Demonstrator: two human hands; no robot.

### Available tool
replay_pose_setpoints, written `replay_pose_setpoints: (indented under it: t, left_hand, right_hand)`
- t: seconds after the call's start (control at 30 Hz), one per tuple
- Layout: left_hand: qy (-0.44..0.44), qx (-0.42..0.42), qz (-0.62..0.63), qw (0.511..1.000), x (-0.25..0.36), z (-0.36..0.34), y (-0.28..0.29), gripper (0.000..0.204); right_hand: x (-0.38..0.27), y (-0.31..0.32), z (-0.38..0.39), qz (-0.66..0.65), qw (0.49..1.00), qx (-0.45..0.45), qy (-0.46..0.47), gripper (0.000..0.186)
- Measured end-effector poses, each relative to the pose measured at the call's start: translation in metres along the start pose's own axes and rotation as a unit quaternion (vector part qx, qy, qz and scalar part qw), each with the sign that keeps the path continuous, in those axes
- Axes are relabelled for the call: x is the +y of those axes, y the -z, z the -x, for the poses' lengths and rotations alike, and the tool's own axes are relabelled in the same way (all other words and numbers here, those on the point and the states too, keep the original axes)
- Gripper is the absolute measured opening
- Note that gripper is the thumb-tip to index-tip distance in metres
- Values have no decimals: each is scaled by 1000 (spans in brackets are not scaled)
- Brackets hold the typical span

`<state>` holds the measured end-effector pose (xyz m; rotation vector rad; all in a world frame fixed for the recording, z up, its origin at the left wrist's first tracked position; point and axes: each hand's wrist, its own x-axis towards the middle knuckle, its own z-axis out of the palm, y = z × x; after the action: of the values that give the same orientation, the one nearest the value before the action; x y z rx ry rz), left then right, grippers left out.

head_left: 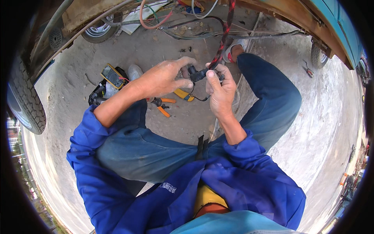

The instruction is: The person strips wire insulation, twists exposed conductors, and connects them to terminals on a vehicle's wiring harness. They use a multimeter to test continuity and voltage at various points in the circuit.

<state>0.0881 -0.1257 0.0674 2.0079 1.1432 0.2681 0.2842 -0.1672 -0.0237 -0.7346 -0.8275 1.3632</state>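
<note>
Both of my hands are raised above the ground between my bent legs, at a black plug-like connector (197,74). The thumb and fingers of my left hand (165,77) close around its left end. My right hand (221,87) pinches its other end, thumb on top. From there a red-and-black sleeved cable (224,39) runs up to the vehicle. A thin black lead (201,100) hangs below the connector. Under my left hand, a yellow tool (183,94) and orange-handled pliers (163,106) lie on the ground. Part of the connector is hidden by my fingers.
A yellow-framed multimeter (113,76) rests on a dark bag (97,93) at the left. Loose cables (194,36) cross the ground ahead, beneath a rusty vehicle frame (288,9). A tyre (29,97) stands far left. Red-handled pliers (308,71) lie at the right.
</note>
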Motion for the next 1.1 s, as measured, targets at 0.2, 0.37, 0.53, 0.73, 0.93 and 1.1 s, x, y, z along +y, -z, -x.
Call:
replay_pose_setpoints:
  t: [0.2,0.37,0.53,0.73,0.93,1.1]
  left_hand:
    - [47,-5,6,999,-6,-4,-6,38]
    - [-37,77,-46,995,-4,-3,-6,29]
    - [-108,135,-167,971,8,3,-12,30]
    - [-198,192,-194,942,14,3,-13,36]
    - [-233,207,-227,923,15,4,-12,37]
    - [-238,211,-236,919,18,5,-12,38]
  right_hand:
    - [-1,4,-1,-49,999,5,-23,27]
    - [-5,2,-5,-63,998,-4,-8,25]
    - [-12,-4,-7,-84,996,-7,-24,26]
    - [-20,-2,-11,-124,991,-12,-40,24]
    - [-25,-5,-11,-139,989,-16,-44,23]
    - [-27,-6,-10,-138,989,-14,-43,22]
